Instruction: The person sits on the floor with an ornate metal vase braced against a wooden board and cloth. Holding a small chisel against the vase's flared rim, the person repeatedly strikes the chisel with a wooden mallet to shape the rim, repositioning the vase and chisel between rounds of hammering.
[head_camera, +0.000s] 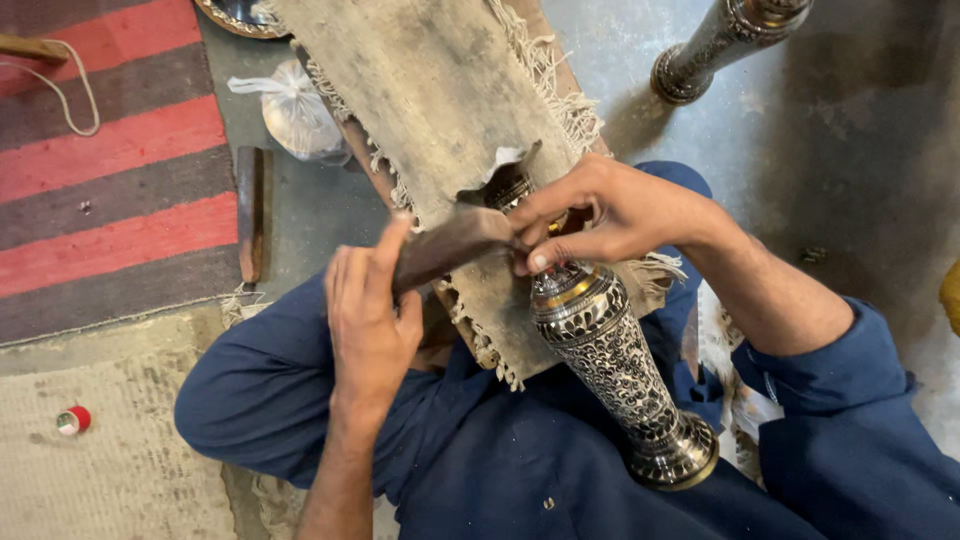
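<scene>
My left hand (368, 322) gripped a dark wooden block (452, 248) while my right hand (600, 212) pinched the neck of the engraved metal vase (612, 362) lying across my lap, seemingly heavy, rigid and slippery.

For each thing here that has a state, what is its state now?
Engraved metal vase: lying tilted across the lap, neck under the cloth.
Wooden block: gripped by the left hand.
Right hand: pinching at the vase's neck.
Frayed cloth: torn.
Plastic bag: tied shut.

Knotted clear plastic bag (297, 112) beside the striped rug (110, 170).
</scene>
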